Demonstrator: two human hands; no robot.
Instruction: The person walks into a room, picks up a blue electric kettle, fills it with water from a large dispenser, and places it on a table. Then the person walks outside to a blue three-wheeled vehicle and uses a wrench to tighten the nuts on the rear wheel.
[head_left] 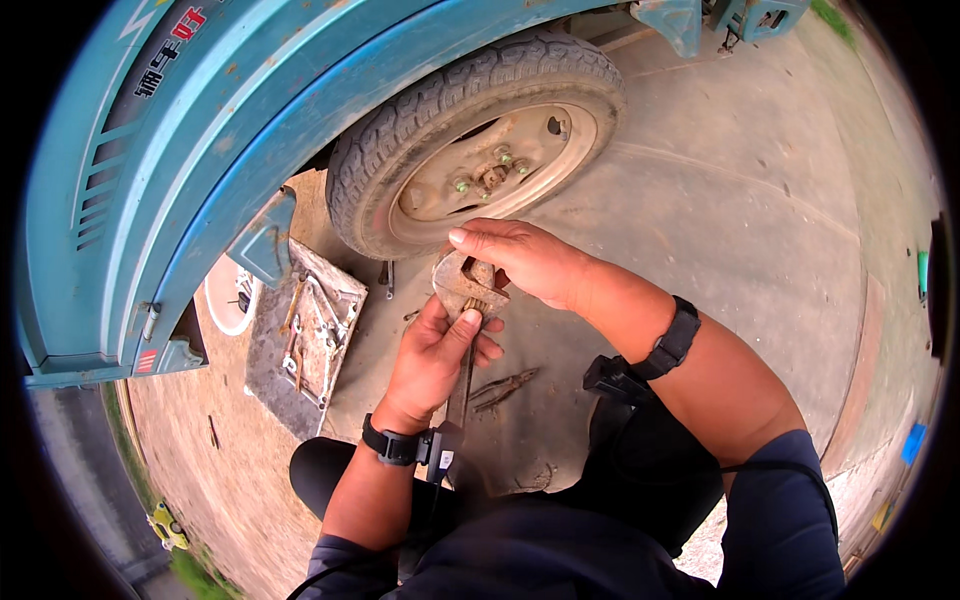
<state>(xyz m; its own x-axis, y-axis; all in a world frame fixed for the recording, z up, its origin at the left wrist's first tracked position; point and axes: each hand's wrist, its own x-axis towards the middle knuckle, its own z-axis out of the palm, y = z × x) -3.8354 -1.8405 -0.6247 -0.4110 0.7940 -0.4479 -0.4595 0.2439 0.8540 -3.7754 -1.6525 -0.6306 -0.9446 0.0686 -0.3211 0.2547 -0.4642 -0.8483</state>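
Observation:
A worn adjustable wrench (pixel 458 283) is held up in front of me, its jaws toward the wheel and its handle pointing down at my lap. My left hand (pixel 438 350) is closed around it just below the head, thumb by the adjusting screw. From the right, my right hand (pixel 525 258) grips the head at the jaws; its fingertips are partly hidden behind the metal. Beyond the hands stands a dusty truck wheel (pixel 420 200) with several greenish nuts around its hub (pixel 492 177). A pair of pliers (pixel 505 388) lies on the ground below the wrench.
The blue truck body (pixel 230 150) overhangs the wheel at the upper left. On the left, a tray (pixel 345 290) holds several wrenches and other tools, beside a white basin (pixel 222 300). Another tool (pixel 388 278) lies near the tyre on the concrete ground (pixel 720 220).

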